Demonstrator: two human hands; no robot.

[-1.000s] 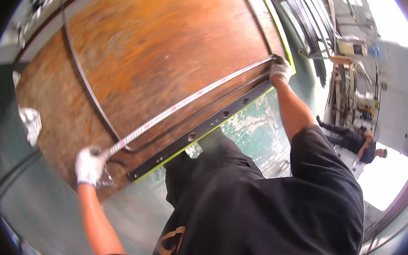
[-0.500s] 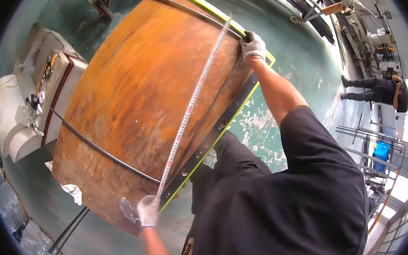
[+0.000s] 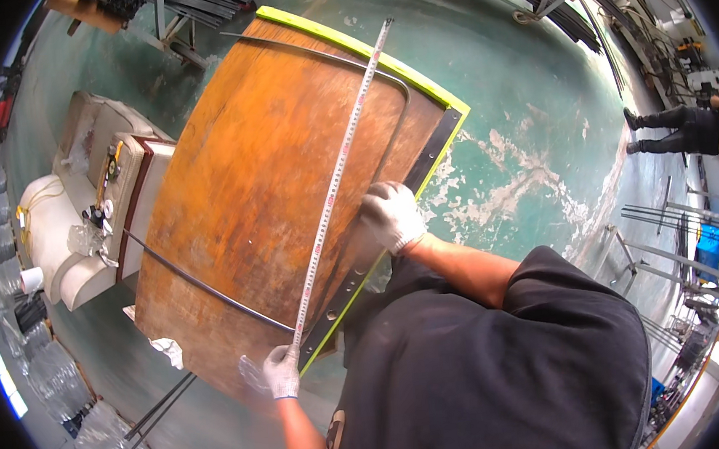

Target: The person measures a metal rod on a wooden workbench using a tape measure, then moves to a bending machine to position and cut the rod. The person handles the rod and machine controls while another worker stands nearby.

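Observation:
My left hand, in a white knit glove, is closed at the near left corner of a rust-brown work table. From it a white tape measure blade stretches out over the table to beyond the far bend; the case is hidden in the hand. Beneath the blade lies a dark bent metal rod, its two arms running left. My right hand, gloved too, is over the table's near edge beside the rod's long side. Motion smears its fingers, and I cannot tell whether it touches anything.
Bright yellow-green edging borders the table, with a dark drilled strip along the near side. A pale armchair holding tools stands left. Dark bars are stacked at the far right. Another person is farther right.
My right hand has left the table's far right corner and come back along the near edge. The left hand keeps its grip while the tape stays extended. The head view has shifted.

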